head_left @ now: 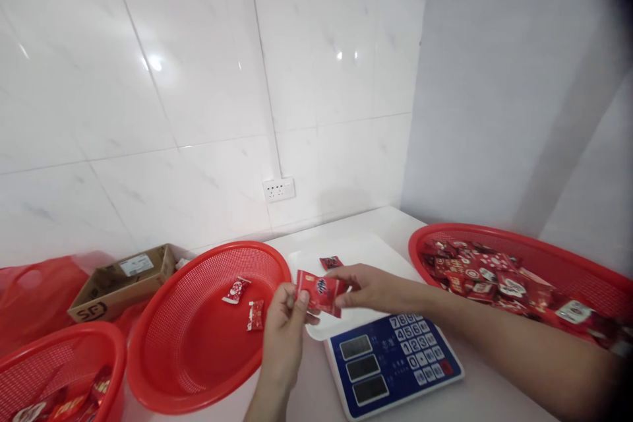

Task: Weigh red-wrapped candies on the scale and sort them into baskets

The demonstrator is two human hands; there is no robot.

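Note:
Between my two hands is a red candy packet (320,291) with dark lettering, held up over the white pan of a weighing scale (395,362). My left hand (289,320) pinches its left end with the thumb on top. At its right end, the fingers of my right hand (364,287) close on the wrapper. A smaller dark red packet (331,262) lies on the white pan behind my hands. To the left stands a red basket (198,369) holding a red-and-white packet (236,290) and another small red packet (256,315).
A large red basket (494,232) heaped with red packets (494,277) stands at the right by the wall. Another red basket (111,343) with several packets is at the lower left. Behind it sit a cardboard box (121,287) and a red plastic bag (44,297).

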